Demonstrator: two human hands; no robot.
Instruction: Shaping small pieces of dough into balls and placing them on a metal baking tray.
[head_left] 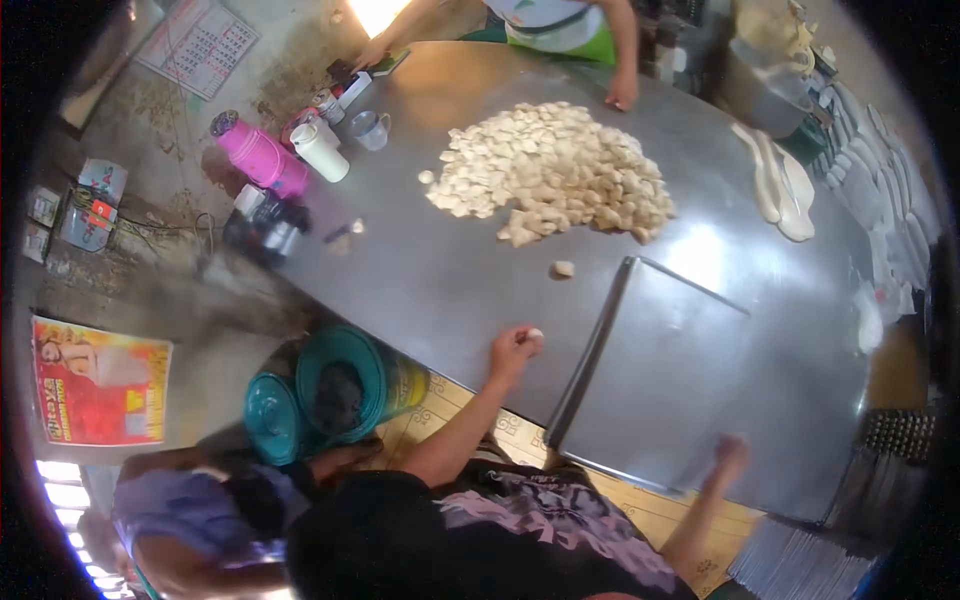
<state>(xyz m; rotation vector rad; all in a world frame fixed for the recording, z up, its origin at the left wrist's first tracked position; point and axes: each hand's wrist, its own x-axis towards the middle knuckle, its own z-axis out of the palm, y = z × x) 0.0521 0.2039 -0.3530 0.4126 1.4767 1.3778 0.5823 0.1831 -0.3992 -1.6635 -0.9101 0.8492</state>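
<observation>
My left hand (514, 354) is closed over the near edge of the metal table, with a small pale dough piece (536, 334) showing at its fingertips. My right hand (733, 455) is above the near right part of a flat metal baking tray (660, 370); motion smears its fingers. Beyond the tray's far left corner, one loose dough ball (563, 269) rests on the tabletop. Farther back lies a wide heap of dough pieces (560, 165), paler on the left and browner on the right.
Long dough strips (785, 190) lie at the far right. Another person's hand (622, 92) touches the far edge. A pink flask (262, 157), white tumbler (320, 152) and clear mug (371, 130) stand at left. Teal buckets (340, 385) and a seated person (205, 520) are below left.
</observation>
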